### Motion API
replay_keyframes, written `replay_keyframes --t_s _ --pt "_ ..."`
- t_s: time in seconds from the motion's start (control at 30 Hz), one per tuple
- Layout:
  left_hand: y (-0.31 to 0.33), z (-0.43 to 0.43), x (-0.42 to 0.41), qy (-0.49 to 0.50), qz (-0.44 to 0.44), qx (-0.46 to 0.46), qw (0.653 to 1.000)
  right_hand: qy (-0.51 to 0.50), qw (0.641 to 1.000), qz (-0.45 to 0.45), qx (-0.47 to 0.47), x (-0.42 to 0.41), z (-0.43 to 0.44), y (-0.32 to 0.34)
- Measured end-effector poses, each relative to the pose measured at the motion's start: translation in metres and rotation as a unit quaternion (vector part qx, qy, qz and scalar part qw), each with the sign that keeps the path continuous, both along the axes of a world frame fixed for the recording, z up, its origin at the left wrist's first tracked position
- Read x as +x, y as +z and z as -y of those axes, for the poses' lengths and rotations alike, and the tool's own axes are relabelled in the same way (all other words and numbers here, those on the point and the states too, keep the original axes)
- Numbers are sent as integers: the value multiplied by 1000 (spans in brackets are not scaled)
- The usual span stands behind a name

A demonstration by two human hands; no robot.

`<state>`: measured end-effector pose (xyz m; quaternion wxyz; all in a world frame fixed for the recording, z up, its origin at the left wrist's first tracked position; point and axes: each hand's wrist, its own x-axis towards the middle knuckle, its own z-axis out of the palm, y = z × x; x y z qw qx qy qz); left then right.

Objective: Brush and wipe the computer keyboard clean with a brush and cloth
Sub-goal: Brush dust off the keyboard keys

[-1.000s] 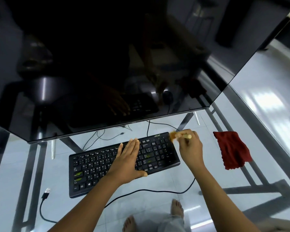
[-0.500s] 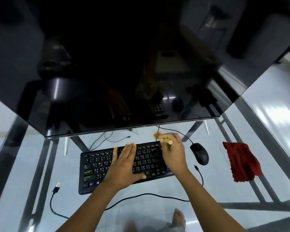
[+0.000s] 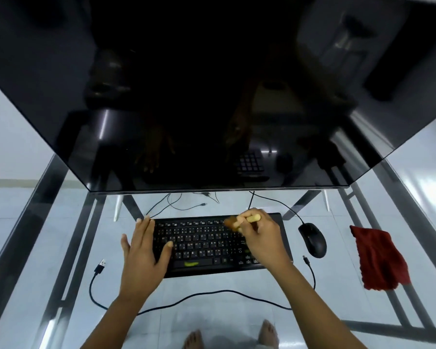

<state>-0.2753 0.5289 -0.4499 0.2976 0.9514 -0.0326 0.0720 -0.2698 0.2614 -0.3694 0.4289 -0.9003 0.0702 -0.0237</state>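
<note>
A black keyboard [image 3: 202,244] lies on the glass table below the monitor. My left hand [image 3: 144,250] rests flat on its left end with straight fingers, thumb on the keys. My right hand [image 3: 258,235] grips a small brush [image 3: 233,221] with a pale wooden handle; its brown bristles touch the upper rows right of the keyboard's middle. This hand hides the keyboard's right part. A red cloth [image 3: 378,258] lies crumpled on the glass at the far right, clear of both hands.
A large dark monitor [image 3: 212,96] overhangs the back of the glass table [image 3: 48,248]. A black mouse [image 3: 312,239] sits right of the keyboard. A loose USB cable [image 3: 98,268] trails across the front. Bare feet [image 3: 194,338] show through the glass.
My right hand has carried the brush leftward from the keyboard's top right corner toward its middle. My left hand has slid from the middle to the left end. The view has shifted, bringing the mouse into sight.
</note>
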Motion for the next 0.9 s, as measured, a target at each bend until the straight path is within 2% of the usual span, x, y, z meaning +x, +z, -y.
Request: replay_keyframes --t_s 0.07,0.1,0.13,0.2,0.27,0.33,0.4,0.47,0.53,0.6,0.67,0.73,0.8,0.9 --pt "-7 -11 -3 13 -7 -13 1000 82 990 -103 44 -3 -5 1" --pt "-10 -16 -4 19 -7 -20 1000 99 988 -118 2 -5 -6 0" --pt "-11 -20 -5 25 -6 -28 999 78 992 -101 -26 -6 -4 -3" --pt "-12 -28 -7 46 -9 -50 998 0 998 -11 -59 -8 -2 -4" --pt "-15 -35 -10 59 -21 -68 996 16 999 -23 -36 -10 -1 -3" --pt "-19 -43 -15 44 -38 -66 996 88 991 -96 -31 -11 -2 -1" --pt "-24 -49 -20 1 -46 -48 998 38 997 -46 -43 -5 4 -1" --pt "-26 -50 -24 -36 -48 -28 998 -24 1000 17 -11 4 10 1" --pt "-25 -50 -26 -54 -49 -10 997 16 998 -50 46 11 2 0" --pt "-23 -49 -26 -55 -46 5 997 77 992 -96 13 13 -11 -2" --pt "-21 -48 -26 -49 -48 16 997 32 999 -16 -28 19 -21 -3" --pt "-20 -48 -25 -49 -54 19 997 3 999 38 -2 24 -32 0" --pt "-20 -48 -25 -50 -63 13 997 24 1000 10 15 26 -45 -2" --pt "-20 -50 -24 -52 -68 7 996 150 988 -37 -6 14 -70 -4"
